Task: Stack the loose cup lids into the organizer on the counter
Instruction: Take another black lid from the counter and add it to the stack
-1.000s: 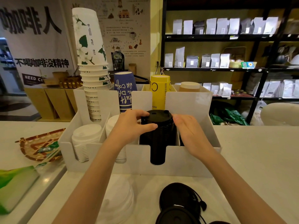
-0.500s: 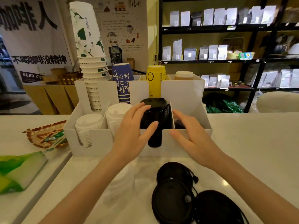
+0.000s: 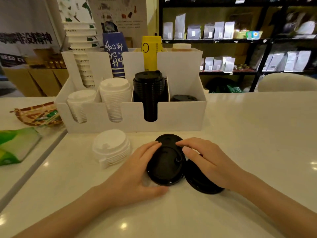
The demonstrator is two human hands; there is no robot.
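Observation:
Three loose black lids lie overlapping on the counter: a large one (image 3: 164,167) in front, a smaller one (image 3: 169,139) behind it, another (image 3: 197,182) to its right. My left hand (image 3: 137,176) rests with spread fingers against the front lid's left edge. My right hand (image 3: 207,160) lies flat over the right lid, fingertips touching the front lid. A short stack of white lids (image 3: 111,147) sits left of them. The white organizer (image 3: 180,115) behind holds two white lid stacks (image 3: 115,95), a tall black lid stack (image 3: 149,88) and a low black lid stack (image 3: 184,97).
Paper cup stacks (image 3: 82,48), a blue cup (image 3: 115,54) and a yellow cup (image 3: 151,52) fill the organizer's rear slots. A woven tray (image 3: 34,114) and a green packet (image 3: 15,145) lie at the left. Shelves of bags stand beyond the counter.
Both hands have left the tall black stack in the organizer and come down to the loose black lids on the counter. The view has tilted downward.

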